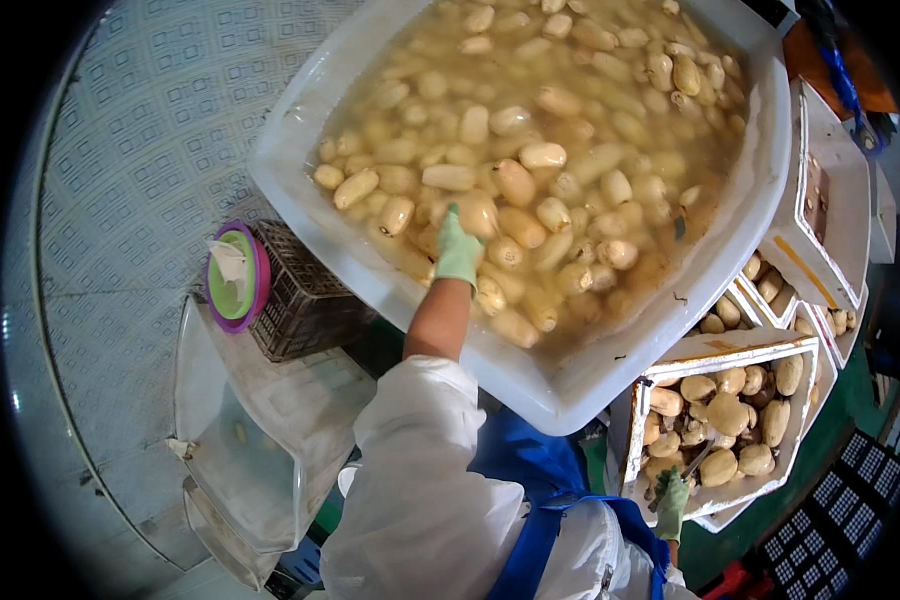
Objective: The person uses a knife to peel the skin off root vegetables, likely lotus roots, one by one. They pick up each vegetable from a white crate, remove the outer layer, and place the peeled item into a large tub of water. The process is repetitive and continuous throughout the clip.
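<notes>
My left hand, in a pale green glove, reaches over the near side of a big white plastic tub of murky water. It touches a peeled lotus root segment among many others; whether its fingers grip the piece is unclear. My right hand, gloved too, is at the near edge of a white foam box at the lower right. A thin metal tool, seemingly a knife, extends from its fingers over lotus root pieces in the box.
More foam boxes with lotus root stand at right. Left of the tub are a brown plastic crate, nested purple and green basins and a clouded plastic container. A black perforated crate lies at lower right.
</notes>
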Demonstrator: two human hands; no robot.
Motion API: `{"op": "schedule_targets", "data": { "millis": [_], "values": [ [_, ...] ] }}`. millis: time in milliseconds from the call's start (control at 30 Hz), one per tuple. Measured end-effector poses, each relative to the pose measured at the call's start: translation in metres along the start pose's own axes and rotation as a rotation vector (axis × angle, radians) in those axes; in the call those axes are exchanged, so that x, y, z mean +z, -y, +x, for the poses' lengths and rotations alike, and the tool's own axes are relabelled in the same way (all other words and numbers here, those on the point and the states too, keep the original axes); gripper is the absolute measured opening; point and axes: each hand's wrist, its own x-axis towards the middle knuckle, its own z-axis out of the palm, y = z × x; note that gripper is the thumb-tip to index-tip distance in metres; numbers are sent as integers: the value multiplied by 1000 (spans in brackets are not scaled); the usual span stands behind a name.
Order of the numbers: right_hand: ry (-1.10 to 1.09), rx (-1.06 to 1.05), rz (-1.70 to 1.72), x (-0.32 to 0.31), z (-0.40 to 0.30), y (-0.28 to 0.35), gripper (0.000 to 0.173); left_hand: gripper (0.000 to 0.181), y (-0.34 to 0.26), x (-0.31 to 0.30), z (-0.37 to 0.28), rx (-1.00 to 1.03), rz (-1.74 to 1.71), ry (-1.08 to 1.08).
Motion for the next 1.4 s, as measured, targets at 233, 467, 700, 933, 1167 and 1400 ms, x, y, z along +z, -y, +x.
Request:
{"op": "schedule_targets", "data": {
  "millis": [233, 467, 700, 933, 1167, 1400],
  "values": [
    [-142, 29, -107, 12, -9, 4, 30, 27, 35, 47, -30, 27, 186, 429],
    [6, -28, -220, 36, -50, 33, 35, 28, 173, 59, -129, -364, 862, 680],
    [-124, 116, 111, 15, -34, -9, 36, 34, 257, 108, -242, -422, 1088, 857],
    [-30, 96, 182, -39, -28, -32, 28, 62, 407, 91, -368, -772, 1437, 794],
    [155, -6, 280, -68, -10, -44, 36, 72, 576, 105, -369, -849, 781, 168],
    [307, 5, 284, -100, -6, -56, 41, 46, 631, 76, -369, -594, 420, 98]
  ]
}}
